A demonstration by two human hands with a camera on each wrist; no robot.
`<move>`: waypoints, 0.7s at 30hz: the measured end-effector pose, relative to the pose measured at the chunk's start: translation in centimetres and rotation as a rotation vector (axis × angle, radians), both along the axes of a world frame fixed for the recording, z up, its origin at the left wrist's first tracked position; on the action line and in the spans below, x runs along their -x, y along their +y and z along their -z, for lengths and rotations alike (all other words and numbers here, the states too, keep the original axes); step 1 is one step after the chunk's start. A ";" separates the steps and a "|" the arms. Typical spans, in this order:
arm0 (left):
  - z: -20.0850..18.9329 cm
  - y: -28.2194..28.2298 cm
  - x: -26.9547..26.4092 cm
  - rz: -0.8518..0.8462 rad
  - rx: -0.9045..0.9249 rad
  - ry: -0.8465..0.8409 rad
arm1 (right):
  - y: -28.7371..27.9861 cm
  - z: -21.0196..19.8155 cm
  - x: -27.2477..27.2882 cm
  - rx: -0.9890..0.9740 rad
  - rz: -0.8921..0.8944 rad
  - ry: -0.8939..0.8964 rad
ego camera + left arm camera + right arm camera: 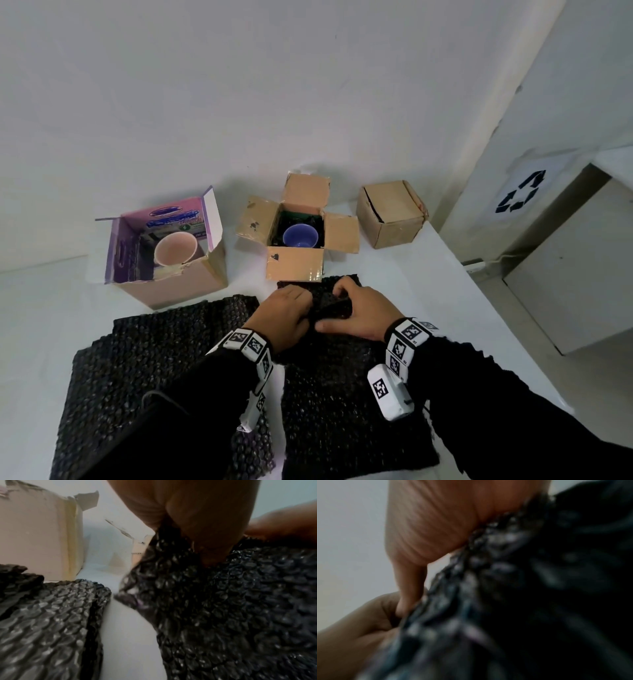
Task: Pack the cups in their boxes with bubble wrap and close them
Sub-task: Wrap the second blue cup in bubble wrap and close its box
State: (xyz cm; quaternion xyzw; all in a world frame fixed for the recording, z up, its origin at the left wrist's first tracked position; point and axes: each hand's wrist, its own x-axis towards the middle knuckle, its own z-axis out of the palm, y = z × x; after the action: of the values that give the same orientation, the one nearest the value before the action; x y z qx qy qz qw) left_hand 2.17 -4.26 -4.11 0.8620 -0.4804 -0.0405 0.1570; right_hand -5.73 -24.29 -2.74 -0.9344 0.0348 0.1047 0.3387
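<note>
Black bubble wrap (346, 404) covers the near end of the white table (44, 318), and both the left hand (286, 317) and right hand (363, 317) pinch its bunched far edge. Beyond stand a purple box (191, 281) holding a pink cup (176, 253), an open box (294, 267) with a blue cup (300, 235), a closed box (392, 214), then the wall.

A recycling sign (521, 192) marks the grey cabinet (582, 267).

You face a plain white wall (239, 85) above a white worktop (394, 270). At the right of the frame stands a pale cabinet (582, 267), and above it a white sheet printed with a black recycling symbol (522, 192).
</note>
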 end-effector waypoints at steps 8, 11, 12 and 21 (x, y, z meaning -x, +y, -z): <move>-2.0 0.0 -0.3 -0.146 0.061 0.021 | -0.2 -2.3 -1.3 0.010 -0.064 0.196; -2.8 0.8 -1.2 -0.148 0.014 -0.088 | -0.8 -3.2 -2.4 -0.061 -0.052 0.220; -3.1 1.1 -1.5 -0.126 -0.045 -0.104 | -1.0 -3.3 -2.9 -0.063 -0.042 0.230; -4.4 0.4 -4.5 -0.055 -0.178 -0.258 | -2.6 -6.9 -6.0 -0.152 -0.184 0.244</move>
State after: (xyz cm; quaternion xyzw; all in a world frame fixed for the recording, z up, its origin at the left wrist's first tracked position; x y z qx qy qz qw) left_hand 6.64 -3.84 0.25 0.8834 -0.4672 0.0324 0.0182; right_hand 0.24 -26.88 4.17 -0.8857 -0.0180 0.2502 0.3907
